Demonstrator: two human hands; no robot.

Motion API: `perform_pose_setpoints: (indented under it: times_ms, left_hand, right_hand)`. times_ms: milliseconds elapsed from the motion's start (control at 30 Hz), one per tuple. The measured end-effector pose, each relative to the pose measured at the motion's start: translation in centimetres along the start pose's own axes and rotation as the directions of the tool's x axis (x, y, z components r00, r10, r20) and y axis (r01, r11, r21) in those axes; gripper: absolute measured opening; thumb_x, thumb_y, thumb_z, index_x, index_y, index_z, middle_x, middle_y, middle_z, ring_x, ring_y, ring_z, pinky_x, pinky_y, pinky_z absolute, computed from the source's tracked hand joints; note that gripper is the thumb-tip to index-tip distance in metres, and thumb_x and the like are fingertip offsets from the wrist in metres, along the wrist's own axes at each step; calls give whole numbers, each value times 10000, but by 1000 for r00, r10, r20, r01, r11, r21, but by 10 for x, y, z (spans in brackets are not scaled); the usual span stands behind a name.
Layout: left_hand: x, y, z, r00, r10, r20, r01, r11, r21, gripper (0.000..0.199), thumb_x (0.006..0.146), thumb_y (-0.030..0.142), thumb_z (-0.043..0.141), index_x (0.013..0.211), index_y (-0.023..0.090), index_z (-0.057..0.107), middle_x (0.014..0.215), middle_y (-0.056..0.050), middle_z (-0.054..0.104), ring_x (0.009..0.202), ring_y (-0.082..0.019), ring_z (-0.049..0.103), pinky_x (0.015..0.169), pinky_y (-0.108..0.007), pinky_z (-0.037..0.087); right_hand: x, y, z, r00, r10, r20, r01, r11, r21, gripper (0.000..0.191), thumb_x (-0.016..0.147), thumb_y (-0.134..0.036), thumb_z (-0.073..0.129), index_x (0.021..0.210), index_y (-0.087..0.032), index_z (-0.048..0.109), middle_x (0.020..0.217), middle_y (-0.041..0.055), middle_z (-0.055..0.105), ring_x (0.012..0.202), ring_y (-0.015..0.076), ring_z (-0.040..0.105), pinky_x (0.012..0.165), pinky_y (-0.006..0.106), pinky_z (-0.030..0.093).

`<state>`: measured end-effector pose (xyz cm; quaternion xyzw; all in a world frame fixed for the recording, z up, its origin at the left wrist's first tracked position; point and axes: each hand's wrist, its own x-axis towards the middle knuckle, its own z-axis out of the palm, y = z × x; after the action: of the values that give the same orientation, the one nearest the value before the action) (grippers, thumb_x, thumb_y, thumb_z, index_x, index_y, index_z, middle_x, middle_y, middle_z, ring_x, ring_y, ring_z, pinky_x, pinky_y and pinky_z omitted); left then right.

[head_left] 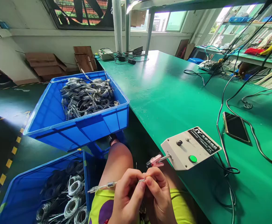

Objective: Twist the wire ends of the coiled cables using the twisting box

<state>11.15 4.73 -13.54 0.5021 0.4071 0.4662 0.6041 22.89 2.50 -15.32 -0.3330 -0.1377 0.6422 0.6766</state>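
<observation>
My left hand (pixel 129 196) and my right hand (pixel 158 194) meet above my lap, thumbs and forefingers pinched together. Between their fingertips are the thin wire ends (pixel 142 179) of a cable, one of them reddish. Another part of this clear-jacketed cable (pixel 102 187), with a plug and a thicker cylindrical part, sticks out to the left behind my left hand. Most of the cable is hidden by my palms. Just beyond my fingers, a pink clip (pixel 156 161) sits on the shaft of a white wire-twisting machine (pixel 184 155) with a black knob and a green button.
A blue crate (pixel 117 119) full of coiled cables stands left of the green table (pixel 168 102). Below it, another blue bin (pixel 16 189) holds more coils. A phone (pixel 236 127) and black cords (pixel 222 146) lie on the right. A person sits at the far bench.
</observation>
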Motion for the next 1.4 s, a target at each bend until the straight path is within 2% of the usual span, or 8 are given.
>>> perform_pose_setpoints:
  times_ms: [267, 500, 700, 833, 967, 1167, 1267, 1400]
  left_hand:
    - [-1, 16, 9, 992, -116, -47, 111, 988, -110, 488, 1035, 660, 819, 931, 185, 776, 838, -12, 656, 755, -149, 581, 704, -235, 461]
    - [0, 4, 6, 987, -157, 28, 159, 966, -202, 545, 1019, 679, 822, 858, 181, 672, 704, 49, 480, 622, -101, 400, 592, -220, 331]
    - [-1, 3, 7, 982, -185, 41, 189, 951, -244, 553, 1012, 675, 833, 843, 185, 638, 670, 61, 456, 601, -96, 368, 590, -220, 309]
    - [-2, 4, 6, 976, -216, 40, 219, 934, -283, 571, 999, 683, 844, 829, 194, 601, 658, 72, 430, 594, -93, 327, 581, -218, 289]
    - [-2, 2, 3, 973, -227, 40, 228, 923, -311, 564, 1002, 664, 851, 835, 197, 582, 690, 67, 450, 608, -93, 338, 580, -210, 287]
    - [-2, 1, 3, 982, -187, 37, 189, 942, -277, 548, 1021, 659, 830, 840, 195, 602, 678, 70, 432, 591, -88, 314, 564, -214, 269]
    - [-3, 5, 5, 985, -169, 27, 171, 955, -243, 560, 1010, 665, 845, 832, 191, 606, 696, 64, 440, 598, -86, 332, 567, -222, 269]
    - [-6, 15, 8, 972, -235, -11, 225, 942, -251, 622, 945, 730, 890, 829, 192, 600, 693, 68, 425, 624, -90, 331, 595, -234, 263]
  right_hand:
    - [-5, -3, 10, 995, -43, -85, 38, 997, -67, 333, 911, -520, 980, 909, -264, 767, 787, -21, 648, 684, 153, 592, 709, 299, 540]
    - [-9, -9, 23, 994, 13, -113, -19, 999, -46, 322, 911, -551, 985, 939, -301, 786, 790, -14, 655, 702, 173, 637, 639, 285, 564]
    - [-8, 0, 17, 993, -39, -113, 39, 999, 3, 303, 893, -476, 1007, 944, -280, 782, 820, -1, 715, 639, 165, 641, 602, 295, 578]
    - [-9, 1, 21, 986, -9, -168, 20, 998, 64, 298, 892, -459, 1009, 937, -274, 781, 824, -12, 719, 621, 139, 609, 605, 273, 552]
    - [-9, -4, 25, 993, 13, -120, -13, 1000, 5, 331, 873, -481, 1023, 935, -249, 795, 782, -15, 705, 610, 122, 620, 609, 245, 526]
    - [-13, -16, 38, 991, 24, -134, -37, 995, -94, 426, 818, -559, 1041, 1045, -243, 868, 736, -35, 655, 574, 126, 608, 591, 259, 527]
    - [-12, -19, 41, 989, 27, -143, -49, 987, -151, 383, 810, -548, 1051, 951, -237, 877, 736, -29, 660, 561, 122, 581, 553, 259, 518]
    - [-11, -21, 42, 986, 55, -157, -76, 988, -133, 403, 784, -569, 1060, 873, -219, 878, 749, 7, 726, 540, 132, 587, 530, 281, 522]
